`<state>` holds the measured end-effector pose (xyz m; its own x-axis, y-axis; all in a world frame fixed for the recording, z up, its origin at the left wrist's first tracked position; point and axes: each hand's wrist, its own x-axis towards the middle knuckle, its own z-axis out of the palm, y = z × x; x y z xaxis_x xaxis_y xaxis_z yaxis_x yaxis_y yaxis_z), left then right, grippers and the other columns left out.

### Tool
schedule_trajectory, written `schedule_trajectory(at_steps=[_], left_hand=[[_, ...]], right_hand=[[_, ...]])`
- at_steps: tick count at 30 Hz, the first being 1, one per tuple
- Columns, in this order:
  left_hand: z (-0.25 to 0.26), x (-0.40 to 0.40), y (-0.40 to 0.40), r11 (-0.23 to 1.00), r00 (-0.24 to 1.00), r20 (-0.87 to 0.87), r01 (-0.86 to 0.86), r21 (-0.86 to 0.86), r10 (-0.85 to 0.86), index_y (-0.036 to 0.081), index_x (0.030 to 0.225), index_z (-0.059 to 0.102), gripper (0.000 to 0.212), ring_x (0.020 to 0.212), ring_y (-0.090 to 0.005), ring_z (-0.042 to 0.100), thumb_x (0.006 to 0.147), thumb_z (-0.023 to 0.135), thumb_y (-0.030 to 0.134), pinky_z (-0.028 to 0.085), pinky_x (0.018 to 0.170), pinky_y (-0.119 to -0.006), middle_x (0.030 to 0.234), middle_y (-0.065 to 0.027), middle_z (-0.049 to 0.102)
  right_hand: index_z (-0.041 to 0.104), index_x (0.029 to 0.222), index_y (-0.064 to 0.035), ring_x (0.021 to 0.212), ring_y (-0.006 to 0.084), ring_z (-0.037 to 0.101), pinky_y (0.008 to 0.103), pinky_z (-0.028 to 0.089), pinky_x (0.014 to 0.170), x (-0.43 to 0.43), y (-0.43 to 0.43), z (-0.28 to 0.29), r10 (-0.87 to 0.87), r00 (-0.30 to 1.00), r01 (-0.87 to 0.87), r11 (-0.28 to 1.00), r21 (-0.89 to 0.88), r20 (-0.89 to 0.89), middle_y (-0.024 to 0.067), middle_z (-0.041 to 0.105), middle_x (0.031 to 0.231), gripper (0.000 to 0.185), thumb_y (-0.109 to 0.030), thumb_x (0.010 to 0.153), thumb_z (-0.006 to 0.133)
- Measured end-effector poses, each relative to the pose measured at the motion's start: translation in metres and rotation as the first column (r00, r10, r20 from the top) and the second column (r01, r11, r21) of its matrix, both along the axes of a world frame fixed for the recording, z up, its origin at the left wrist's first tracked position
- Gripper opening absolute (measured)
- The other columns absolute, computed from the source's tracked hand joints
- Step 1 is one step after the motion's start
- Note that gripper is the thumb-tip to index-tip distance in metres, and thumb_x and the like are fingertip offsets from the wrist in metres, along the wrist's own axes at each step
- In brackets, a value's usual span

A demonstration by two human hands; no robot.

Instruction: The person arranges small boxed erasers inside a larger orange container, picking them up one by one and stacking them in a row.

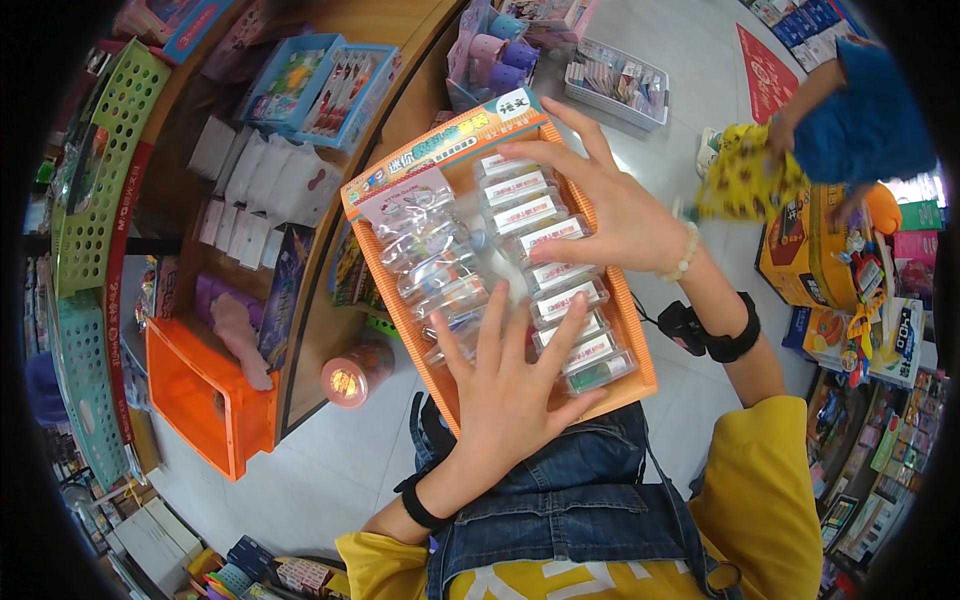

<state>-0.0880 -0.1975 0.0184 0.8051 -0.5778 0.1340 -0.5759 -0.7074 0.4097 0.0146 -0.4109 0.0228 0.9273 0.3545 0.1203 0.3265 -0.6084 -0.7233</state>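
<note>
An orange cardboard display box (637, 337) with a printed header rests tilted at my lap. A row of small clear plastic packs with white labels (529, 214) fills its right side. Down the left side lie overlapping clear-wrapped packets (442, 277), the top one with a pink card. My left hand (502, 397) is spread over the lower part of the box, fingertips at the packets and packs. Above the right row, my right hand (622, 214) has fingers and thumb apart; whether it touches the packs I cannot tell.
Left stands a wooden shelf unit (307, 330) with blue trays (367, 97) and an orange bin (247, 420). A pink-lidded jar (356, 375) is on the floor beside it. Ahead is a white basket (630, 105). At right, a person in blue (862, 120) stands near a yellow carton (802, 247).
</note>
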Motion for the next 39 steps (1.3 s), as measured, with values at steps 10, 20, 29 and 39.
schedule_trajectory(at_steps=[10,20,29,39], left_hand=[[0.011,-0.02,0.011,0.973,0.979,-0.094,-0.191,-0.128,0.18,0.004,0.142,0.044,0.093,0.129,-0.0349,0.038,0.069,0.086,0.043,0.026,0.107,-0.052,0.131,-0.016,0.046],[0.004,-0.019,0.024,0.916,0.914,-0.406,-0.171,-0.364,0.009,-0.003,0.153,0.024,0.096,0.119,-0.0359,0.058,0.077,0.081,0.011,0.046,0.098,-0.04,0.137,-0.024,0.053],[0.001,-0.023,0.013,0.911,0.831,-0.551,-0.163,-0.379,-0.08,-0.005,0.155,0.011,0.094,0.105,-0.038,0.066,0.085,0.073,0.01,0.051,0.088,-0.038,0.124,-0.0266,0.061],[0.001,-0.025,0.009,0.928,0.839,-0.531,-0.097,-0.359,-0.118,-0.01,0.153,-0.003,0.094,0.111,-0.0409,0.061,0.09,0.065,0.007,0.05,0.089,-0.04,0.128,-0.0307,0.055]], right_hand=[[0.046,0.142,-0.0194,0.148,0.0393,0.013,0.0498,0.03,0.116,-0.012,0.004,-0.013,-0.103,0.995,0.1,0.984,0.146,0.01,0.0191,0.033,0.151,0.083,-0.036,0.069,0.084],[0.046,0.142,-0.0176,0.147,0.0403,0.012,0.0518,0.023,0.118,-0.036,0.01,-0.029,-0.383,0.924,0.37,0.883,0.289,-0.014,0.0193,0.034,0.148,0.085,-0.035,0.068,0.085],[0.042,0.145,-0.0163,0.145,0.0397,0.019,0.0479,0.026,0.117,-0.039,0.009,-0.031,-0.346,0.937,0.345,0.895,0.284,-0.046,0.0209,0.03,0.147,0.09,-0.034,0.069,0.086],[0.042,0.144,-0.0142,0.144,0.0387,0.023,0.0467,0.026,0.116,-0.044,0.013,-0.028,-0.334,0.943,0.321,0.903,0.285,-0.004,0.0219,0.034,0.145,0.074,-0.036,0.082,0.076]])
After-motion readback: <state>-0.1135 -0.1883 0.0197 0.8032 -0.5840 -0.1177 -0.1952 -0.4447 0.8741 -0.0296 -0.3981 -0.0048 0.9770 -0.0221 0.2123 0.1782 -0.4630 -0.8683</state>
